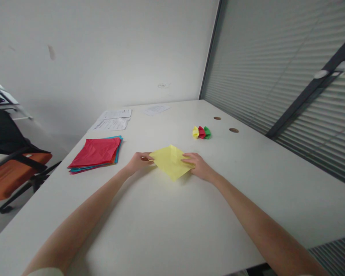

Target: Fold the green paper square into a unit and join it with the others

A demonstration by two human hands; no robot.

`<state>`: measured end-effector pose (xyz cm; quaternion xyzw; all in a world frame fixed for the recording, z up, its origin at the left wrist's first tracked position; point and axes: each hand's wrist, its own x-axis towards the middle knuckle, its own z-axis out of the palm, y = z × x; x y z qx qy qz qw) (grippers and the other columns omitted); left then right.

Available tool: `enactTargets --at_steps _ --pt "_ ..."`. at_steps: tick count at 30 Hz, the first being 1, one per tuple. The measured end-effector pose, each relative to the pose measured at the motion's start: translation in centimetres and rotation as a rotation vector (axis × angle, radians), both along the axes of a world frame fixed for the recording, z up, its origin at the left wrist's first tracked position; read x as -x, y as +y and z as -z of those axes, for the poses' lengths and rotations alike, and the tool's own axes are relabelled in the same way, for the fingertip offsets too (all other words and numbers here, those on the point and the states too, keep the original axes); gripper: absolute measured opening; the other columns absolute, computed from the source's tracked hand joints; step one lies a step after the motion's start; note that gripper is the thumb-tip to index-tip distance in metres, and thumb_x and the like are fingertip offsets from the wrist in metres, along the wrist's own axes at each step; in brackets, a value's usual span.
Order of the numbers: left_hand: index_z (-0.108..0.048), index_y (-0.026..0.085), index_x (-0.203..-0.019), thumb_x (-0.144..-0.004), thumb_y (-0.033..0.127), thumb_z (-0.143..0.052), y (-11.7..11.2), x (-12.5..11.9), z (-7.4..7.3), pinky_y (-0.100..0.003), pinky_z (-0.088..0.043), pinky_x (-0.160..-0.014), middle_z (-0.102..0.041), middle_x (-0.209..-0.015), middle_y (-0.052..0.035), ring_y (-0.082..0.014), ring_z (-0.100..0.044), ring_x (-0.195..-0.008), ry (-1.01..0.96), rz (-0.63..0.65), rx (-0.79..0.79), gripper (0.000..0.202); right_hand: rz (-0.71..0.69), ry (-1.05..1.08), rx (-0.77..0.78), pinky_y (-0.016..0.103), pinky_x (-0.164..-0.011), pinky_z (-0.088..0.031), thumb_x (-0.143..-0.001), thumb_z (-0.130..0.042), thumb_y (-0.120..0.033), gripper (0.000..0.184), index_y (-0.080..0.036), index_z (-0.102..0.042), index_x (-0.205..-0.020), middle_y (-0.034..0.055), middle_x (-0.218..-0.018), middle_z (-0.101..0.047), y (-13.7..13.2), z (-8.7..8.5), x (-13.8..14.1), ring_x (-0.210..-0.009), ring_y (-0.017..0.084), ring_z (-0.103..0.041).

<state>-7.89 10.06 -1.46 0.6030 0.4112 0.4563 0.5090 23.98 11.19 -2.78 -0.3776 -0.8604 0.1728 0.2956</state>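
A sheet of yellow paper (171, 163) is held just over the white table, turned so that one corner points at me, with a crease near its far corner. My left hand (140, 161) pinches its left corner between thumb and fingers. At the right corner my right hand (199, 165) grips the sheet, fingers on top and the thumb hidden below. Beyond the sheet, to the right, lie small folded paper pieces (201, 132) in yellow, red and green, side by side.
A stack of coloured paper sheets (96, 152), red on top, lies at the left. Printed pages (112, 119) rest farther back by the wall. Two round holes pierce the table (161, 230) at the right, near the blinds (261, 76). An orange-seated chair (14, 172) stands at the left.
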Motion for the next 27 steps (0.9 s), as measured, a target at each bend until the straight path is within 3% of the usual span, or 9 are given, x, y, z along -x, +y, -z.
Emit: enactTargets --at_steps 4,8,13,16,21,27 --pt "-0.068 0.014 -0.061 -0.053 0.032 -0.085 0.0 0.1 -0.2 -0.037 -0.05 -0.089 -0.071 -0.103 -0.0095 -0.0232 -0.065 -0.096 -0.065 -0.07 -0.049 0.026 0.089 0.23 0.102 0.043 -0.102 -0.044 -0.07 -0.057 -0.009 0.04 -0.023 -0.074 -0.104 0.0101 -0.13 -0.054 0.7 0.1 -0.6 -0.12 0.025 -0.052" --pt "-0.069 0.014 -0.061 -0.051 0.029 -0.086 0.5 0.4 0.1 -0.032 -0.049 -0.083 -0.072 -0.093 -0.0078 -0.0186 -0.065 -0.086 -0.109 -0.133 -0.072 0.025 0.14 0.476 0.27 0.036 -0.088 -0.052 -0.076 -0.065 -0.029 0.021 -0.024 -0.077 -0.092 0.009 -0.124 -0.057 1.1 -0.4 -0.6 -0.109 0.023 -0.059" --pt "-0.071 0.015 -0.066 -0.05 0.03 -0.087 0.5 0.5 0.0 -0.031 -0.049 -0.08 -0.072 -0.091 -0.0079 -0.018 -0.065 -0.083 -0.108 -0.15 -0.071 0.027 0.217 0.721 0.387 0.037 -0.091 -0.05 -0.063 -0.079 -0.039 0.027 -0.022 -0.078 -0.084 0.0082 -0.115 -0.064 1.3 -0.7 -0.6 -0.104 0.024 -0.061" --pt "-0.072 0.015 -0.069 -0.052 0.035 -0.086 0.1 0.3 -0.6 -0.031 -0.05 -0.077 -0.072 -0.086 -0.0074 -0.018 -0.064 -0.078 -0.056 -0.185 -0.073 0.03 0.222 0.814 0.466 0.038 -0.091 -0.05 -0.061 -0.08 -0.043 0.033 -0.02 -0.077 -0.085 0.0071 -0.1 -0.071 1.6 -0.3 -0.8 -0.094 0.022 -0.064" --pt "-0.069 0.015 -0.061 -0.056 0.037 -0.083 -0.3 0.1 -1.2 -0.028 -0.05 -0.071 -0.072 -0.083 -0.0068 -0.0172 -0.064 -0.075 -0.031 -0.226 -0.099 0.027 0.226 0.862 0.5 0.04 -0.089 -0.051 -0.059 -0.08 -0.048 0.038 -0.017 -0.077 -0.081 0.0066 -0.085 -0.072 1.9 0.1 -1.2 -0.083 0.02 -0.065" --pt "-0.068 0.014 -0.064 -0.05 0.037 -0.086 -0.3 0.1 -1.3 -0.032 -0.054 -0.075 -0.072 -0.08 -0.0061 -0.017 -0.065 -0.073 -0.153 -0.227 -0.027 0.032 0.221 0.714 0.455 0.033 -0.077 -0.049 -0.063 -0.077 -0.047 0.035 -0.015 -0.075 -0.076 0.0051 -0.073 -0.07 1.2 -1.2 -1.4 -0.072 0.017 -0.062"
